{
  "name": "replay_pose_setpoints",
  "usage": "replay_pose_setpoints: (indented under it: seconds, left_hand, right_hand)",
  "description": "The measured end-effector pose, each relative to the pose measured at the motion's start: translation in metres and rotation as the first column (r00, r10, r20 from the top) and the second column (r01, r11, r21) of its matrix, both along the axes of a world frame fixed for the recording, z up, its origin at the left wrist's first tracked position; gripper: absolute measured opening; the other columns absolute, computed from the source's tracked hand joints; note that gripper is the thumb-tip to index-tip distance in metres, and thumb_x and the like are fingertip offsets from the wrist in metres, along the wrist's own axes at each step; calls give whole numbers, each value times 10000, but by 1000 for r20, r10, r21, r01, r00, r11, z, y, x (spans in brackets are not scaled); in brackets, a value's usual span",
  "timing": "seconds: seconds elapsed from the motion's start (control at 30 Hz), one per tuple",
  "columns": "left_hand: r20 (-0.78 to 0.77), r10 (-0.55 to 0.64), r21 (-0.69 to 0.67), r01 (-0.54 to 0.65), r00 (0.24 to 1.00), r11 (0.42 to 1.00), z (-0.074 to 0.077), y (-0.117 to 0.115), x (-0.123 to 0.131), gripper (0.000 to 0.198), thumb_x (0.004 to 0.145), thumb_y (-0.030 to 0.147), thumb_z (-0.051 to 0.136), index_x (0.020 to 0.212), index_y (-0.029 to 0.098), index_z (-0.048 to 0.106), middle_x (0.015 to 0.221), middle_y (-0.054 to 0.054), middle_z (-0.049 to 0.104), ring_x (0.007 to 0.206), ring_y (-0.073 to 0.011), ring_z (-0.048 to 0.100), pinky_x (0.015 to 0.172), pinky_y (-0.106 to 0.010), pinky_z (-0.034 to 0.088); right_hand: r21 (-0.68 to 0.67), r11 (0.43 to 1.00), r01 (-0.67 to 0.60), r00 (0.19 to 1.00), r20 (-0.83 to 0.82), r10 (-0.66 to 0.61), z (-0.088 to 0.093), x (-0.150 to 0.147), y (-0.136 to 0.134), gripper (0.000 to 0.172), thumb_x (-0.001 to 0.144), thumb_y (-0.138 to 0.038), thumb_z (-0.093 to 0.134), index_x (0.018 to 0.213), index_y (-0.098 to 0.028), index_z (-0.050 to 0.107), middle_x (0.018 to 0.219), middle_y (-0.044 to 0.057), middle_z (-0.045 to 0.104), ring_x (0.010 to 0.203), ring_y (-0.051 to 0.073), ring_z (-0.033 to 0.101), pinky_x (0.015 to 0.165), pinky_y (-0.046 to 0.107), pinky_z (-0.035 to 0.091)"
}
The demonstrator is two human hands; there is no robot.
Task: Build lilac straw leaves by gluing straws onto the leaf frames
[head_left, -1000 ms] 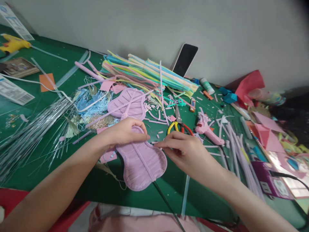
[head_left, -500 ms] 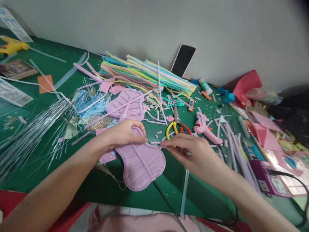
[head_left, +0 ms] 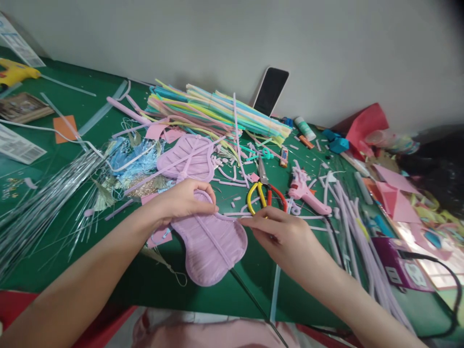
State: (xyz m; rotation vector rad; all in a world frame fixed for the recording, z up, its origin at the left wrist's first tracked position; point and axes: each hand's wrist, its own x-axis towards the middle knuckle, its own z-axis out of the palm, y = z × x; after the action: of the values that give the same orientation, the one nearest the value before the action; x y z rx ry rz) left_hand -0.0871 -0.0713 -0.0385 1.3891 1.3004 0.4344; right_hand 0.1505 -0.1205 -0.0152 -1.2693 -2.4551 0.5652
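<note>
A purple wing-like piece with a pipe-cleaner edge lies near the table's front. My left hand is closed on its upper narrow part, thumb and fingers pinching the rim. At the piece's upper right edge, my right hand pinches the thin purple edging strip between thumb and fingertips. A second purple piece with ribs is beyond my left hand. From the lower edge of the near piece a dark thin rod runs toward my lap.
Pliers with yellow and red handles lie just beyond my right hand, beside a pink glue gun. Colored pipe cleaners are bundled at the back near a phone. Silver strands spread at left.
The view has shifted slightly, so most things sit a little further left. Both hands keep their pinch on the near purple piece, my right fingertips close to its edge.
</note>
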Motion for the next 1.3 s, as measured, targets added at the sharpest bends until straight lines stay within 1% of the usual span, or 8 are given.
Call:
replay_pose_setpoints:
  seconds: [0.13,0.33,0.43,0.57,0.7,0.87,1.0,1.3]
  left_hand:
    - [97,64,-25,-62,993,998,5,-1,5,177,650,343,742,706,205,646,735,14,649,736,-174,577,634,-250,381]
    - [209,213,-93,-198,955,976,10,-12,19,184,675,306,737,721,191,602,789,4,654,775,-172,598,648,-249,388]
    - [250,205,-105,-184,946,977,7,-17,23,186,697,299,732,752,192,589,779,8,652,784,-167,607,662,-248,389]
    - [205,142,-225,-94,968,970,3,-18,24,220,697,298,739,870,188,659,706,8,661,668,-151,584,595,-242,353]
    - [180,117,-249,-69,977,966,-1,-16,24,214,677,314,762,834,170,739,683,-15,684,701,-173,615,632,-259,396]
    - [210,137,-224,-89,968,970,-6,-14,24,181,649,320,799,770,191,760,772,-32,734,790,-191,642,716,-280,440]
    - [234,148,-225,-94,961,970,-8,-14,24,119,674,291,783,750,202,764,786,-19,742,814,-180,646,763,-278,454]
    - [207,163,-217,-117,965,969,-9,-14,25,155,666,304,795,748,177,760,734,-26,734,746,-160,631,661,-245,435]
  right_hand:
    - [88,995,44,995,86,-51,3,-1,0,338,914,-82,479,1085,-233,729,905,56,689,674,141,675,590,251,535]
    - [264,963,51,974,200,-107,20,6,17,292,939,-145,484,1097,-208,721,934,75,707,702,166,676,580,281,528]
    - [252,967,27,977,196,-78,23,8,28,275,943,-142,478,1077,-192,712,957,84,704,772,168,677,619,276,531]
    - [192,980,-48,992,127,23,15,7,38,236,924,-138,513,1027,-198,716,951,81,687,890,187,658,742,314,540]
    - [147,982,-118,988,114,101,6,3,41,148,877,-175,619,970,-197,732,916,74,667,903,203,612,785,338,491]
    - [159,982,-103,980,187,73,5,-4,38,76,861,-268,680,883,-229,740,836,42,667,849,204,574,727,339,363]
    - [214,971,-106,975,216,59,7,-9,36,114,879,-283,658,820,-214,728,801,37,658,816,200,570,700,345,299]
    - [203,979,-5,983,182,-32,0,-13,31,53,833,-232,707,791,-199,704,806,24,663,847,216,603,763,355,290]
